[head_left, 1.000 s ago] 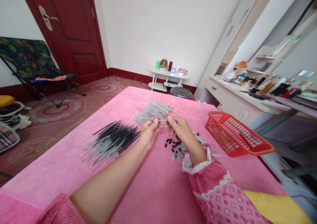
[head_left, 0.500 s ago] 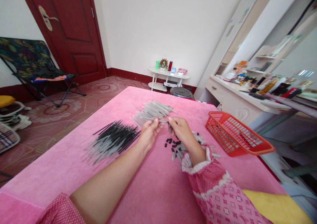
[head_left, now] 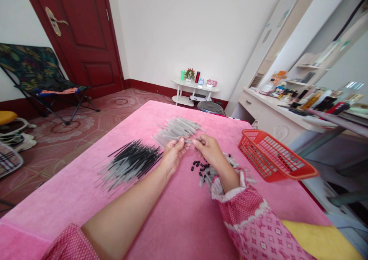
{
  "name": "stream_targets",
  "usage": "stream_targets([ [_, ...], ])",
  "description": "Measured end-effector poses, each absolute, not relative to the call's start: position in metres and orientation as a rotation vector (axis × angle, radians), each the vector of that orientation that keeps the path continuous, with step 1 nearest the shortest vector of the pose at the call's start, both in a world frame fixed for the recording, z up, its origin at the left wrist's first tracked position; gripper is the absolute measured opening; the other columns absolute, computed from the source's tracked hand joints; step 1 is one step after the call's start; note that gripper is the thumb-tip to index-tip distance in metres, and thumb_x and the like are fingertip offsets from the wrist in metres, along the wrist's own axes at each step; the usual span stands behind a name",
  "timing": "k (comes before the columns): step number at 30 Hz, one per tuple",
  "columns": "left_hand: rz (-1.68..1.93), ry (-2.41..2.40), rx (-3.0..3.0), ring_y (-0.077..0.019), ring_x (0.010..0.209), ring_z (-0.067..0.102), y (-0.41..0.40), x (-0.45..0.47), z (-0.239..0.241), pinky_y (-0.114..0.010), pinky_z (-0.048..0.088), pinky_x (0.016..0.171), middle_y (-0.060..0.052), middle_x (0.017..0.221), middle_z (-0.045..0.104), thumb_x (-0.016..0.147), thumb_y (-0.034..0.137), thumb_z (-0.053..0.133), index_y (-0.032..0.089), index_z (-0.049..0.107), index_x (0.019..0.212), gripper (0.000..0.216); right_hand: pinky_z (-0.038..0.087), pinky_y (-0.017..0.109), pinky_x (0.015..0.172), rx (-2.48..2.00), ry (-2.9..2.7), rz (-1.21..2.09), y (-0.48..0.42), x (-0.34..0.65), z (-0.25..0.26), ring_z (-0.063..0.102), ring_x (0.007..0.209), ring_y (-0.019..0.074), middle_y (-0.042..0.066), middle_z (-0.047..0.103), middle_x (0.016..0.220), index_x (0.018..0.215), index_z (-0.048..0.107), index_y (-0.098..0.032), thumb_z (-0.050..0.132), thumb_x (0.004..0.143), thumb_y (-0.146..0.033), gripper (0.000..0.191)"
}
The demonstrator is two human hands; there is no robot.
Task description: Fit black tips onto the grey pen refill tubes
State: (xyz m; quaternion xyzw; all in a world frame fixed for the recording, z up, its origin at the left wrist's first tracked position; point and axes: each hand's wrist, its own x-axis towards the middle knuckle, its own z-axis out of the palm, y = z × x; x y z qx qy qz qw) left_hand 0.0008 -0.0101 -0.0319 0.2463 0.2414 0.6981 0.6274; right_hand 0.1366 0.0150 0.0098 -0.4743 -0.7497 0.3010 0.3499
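My left hand (head_left: 172, 154) and my right hand (head_left: 209, 149) meet over the middle of the pink table (head_left: 172, 221). Both pinch one thin grey tube (head_left: 188, 141) between their fingertips, the left at one end, the right at the other. Just beyond them lies a pile of grey tubes (head_left: 176, 129). To the left is a heap of black-and-grey sticks (head_left: 130, 163). Small black caps (head_left: 199, 167) are scattered below my right hand, beside several short grey pieces (head_left: 208, 173) partly hidden by my wrist.
A red plastic basket (head_left: 273, 156) sits tilted at the table's right edge. A white dresser with bottles (head_left: 287, 102) stands to the right. A folding chair (head_left: 37, 76) and a dark red door (head_left: 77, 33) are at the back left, a small white stand (head_left: 195, 89) by the far wall.
My right hand has slid slightly left, closing toward the left hand along the grey tube. The piles and basket have not moved.
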Motion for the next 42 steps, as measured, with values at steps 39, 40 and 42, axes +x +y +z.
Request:
stream_targets([
  [39,1.539,0.605,0.721,-0.0092,0.064,0.056,-0.012,-0.006,-0.028,-0.018,0.044,0.056,-0.001,0.074,0.061,0.078,0.032,0.062,0.017,0.061,0.101,0.028,0.037,0.019,0.045,-1.162,-2.54,0.933,0.006,0.164,0.031,0.058,0.051,0.0119,-0.001,0.066,0.059,0.07,0.068,-0.018,0.067,0.066,-0.025,0.008],
  [40,1.542,0.596,0.719,-0.0087,0.061,0.054,-0.012,-0.006,-0.027,-0.018,0.042,0.054,0.0,0.069,0.058,0.078,0.033,0.061,0.017,0.061,0.102,0.029,0.037,0.019,0.046,-1.127,-2.653,0.912,0.004,0.165,0.031,0.058,0.053,0.0118,-0.001,0.067,0.062,0.073,0.07,-0.019,0.07,0.061,-0.02,0.012],
  [42,1.544,0.585,0.705,-0.0079,0.055,0.049,-0.012,-0.007,-0.025,-0.017,0.039,0.051,0.002,0.061,0.053,0.077,0.032,0.061,0.016,0.061,0.102,0.029,0.035,0.018,0.046,-1.071,-2.838,0.836,-0.002,0.161,0.031,0.058,0.054,0.0112,-0.003,0.068,0.064,0.076,0.072,-0.022,0.073,0.055,-0.013,0.023],
])
